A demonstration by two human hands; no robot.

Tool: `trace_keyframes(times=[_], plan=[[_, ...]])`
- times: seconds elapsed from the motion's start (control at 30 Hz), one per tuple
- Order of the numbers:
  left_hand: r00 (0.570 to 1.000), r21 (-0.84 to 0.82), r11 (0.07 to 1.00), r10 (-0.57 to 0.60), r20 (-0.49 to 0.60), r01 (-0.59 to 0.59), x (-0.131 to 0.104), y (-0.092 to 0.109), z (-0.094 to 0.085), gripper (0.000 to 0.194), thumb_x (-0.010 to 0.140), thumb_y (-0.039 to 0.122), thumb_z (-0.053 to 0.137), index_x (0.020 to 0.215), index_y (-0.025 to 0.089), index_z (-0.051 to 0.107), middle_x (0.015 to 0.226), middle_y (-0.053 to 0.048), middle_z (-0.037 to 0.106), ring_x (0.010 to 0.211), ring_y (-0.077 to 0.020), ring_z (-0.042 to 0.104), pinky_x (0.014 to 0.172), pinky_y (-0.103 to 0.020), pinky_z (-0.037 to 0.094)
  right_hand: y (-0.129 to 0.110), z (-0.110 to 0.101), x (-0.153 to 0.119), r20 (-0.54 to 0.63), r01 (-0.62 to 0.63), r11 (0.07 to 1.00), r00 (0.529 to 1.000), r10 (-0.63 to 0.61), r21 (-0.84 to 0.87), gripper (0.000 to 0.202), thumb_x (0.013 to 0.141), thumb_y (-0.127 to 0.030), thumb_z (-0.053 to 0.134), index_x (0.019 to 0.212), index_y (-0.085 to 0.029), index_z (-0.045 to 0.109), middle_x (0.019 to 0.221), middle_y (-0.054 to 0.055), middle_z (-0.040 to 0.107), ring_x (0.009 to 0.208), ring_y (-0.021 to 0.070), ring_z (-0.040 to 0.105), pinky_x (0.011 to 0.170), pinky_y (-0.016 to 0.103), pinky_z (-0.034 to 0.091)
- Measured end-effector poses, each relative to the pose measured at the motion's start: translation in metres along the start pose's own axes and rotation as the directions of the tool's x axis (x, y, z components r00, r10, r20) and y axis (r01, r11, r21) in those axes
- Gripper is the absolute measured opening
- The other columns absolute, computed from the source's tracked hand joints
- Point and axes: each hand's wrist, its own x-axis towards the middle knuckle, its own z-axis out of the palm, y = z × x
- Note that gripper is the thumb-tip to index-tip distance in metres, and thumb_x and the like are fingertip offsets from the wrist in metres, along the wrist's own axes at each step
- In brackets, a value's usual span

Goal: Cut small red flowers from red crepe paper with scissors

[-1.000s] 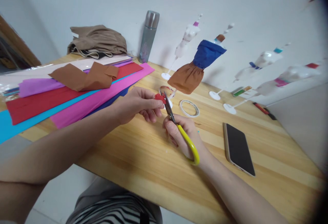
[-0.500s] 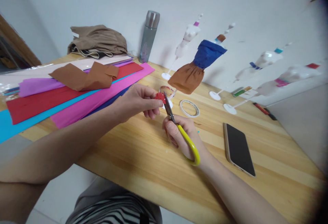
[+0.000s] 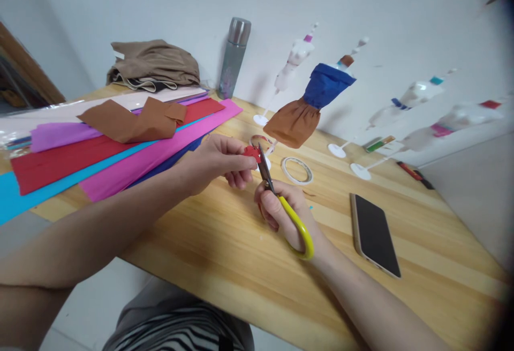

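Between thumb and fingers, my left hand (image 3: 223, 161) pinches a small red piece (image 3: 252, 152) that looks like crepe paper. My right hand (image 3: 283, 206) grips a pair of scissors (image 3: 299, 228) with yellow handles and dark blades. The blades point up and away, with their tips at the right edge of the red piece. Just beyond stands a small dress-form mannequin in a blue top (image 3: 327, 84) and a gathered brown skirt (image 3: 295, 123). A roll of clear tape (image 3: 297, 170) lies flat on the table to the right of the blades.
Coloured paper sheets (image 3: 160, 155) lie at left under a brown piece (image 3: 120, 118). Behind them are folded brown cloth (image 3: 155, 65) and a grey bottle (image 3: 233, 59). A phone (image 3: 375, 233) lies at right. More white mannequins (image 3: 299, 51) line the wall, near a red-and-black cutter (image 3: 413, 174).
Little differs. The red piece has turned slightly at the blades, and both hands stay in nearly the same place.
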Motion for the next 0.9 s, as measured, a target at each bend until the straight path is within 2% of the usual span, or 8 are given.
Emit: trace_keyframes(times=[0.3, 0.9], plan=[[1.000, -0.167, 0.986, -0.026, 0.005, 0.027, -0.004, -0.011, 0.008, 0.021, 0.076, 0.029, 0.077, 0.066, 0.011, 0.072, 0.064, -0.005, 0.072, 0.053, -0.0094, 0.063, 0.054, -0.020, 0.049, 0.002, 0.000, -0.001, -0.001, 0.016, 0.999, 1.000, -0.016, 0.040, 0.057, 0.087, -0.077, 0.053, 0.073, -0.022, 0.054, 0.053, -0.005, 0.041, 0.047, 0.0115, 0.035, 0.043, 0.027, 0.029], [1.000, -0.164, 0.986, -0.019, -0.022, 0.015, -0.005, -0.008, 0.009, 0.021, 0.076, 0.028, 0.077, 0.064, 0.012, 0.072, 0.064, -0.004, 0.072, 0.053, -0.0091, 0.063, 0.056, -0.020, 0.049, 0.003, 0.001, -0.001, -0.009, 0.005, 0.999, 1.000, -0.005, 0.039, 0.057, 0.088, -0.076, 0.052, 0.071, -0.022, 0.052, 0.052, -0.005, 0.038, 0.046, 0.0115, 0.034, 0.042, 0.027, 0.028]])
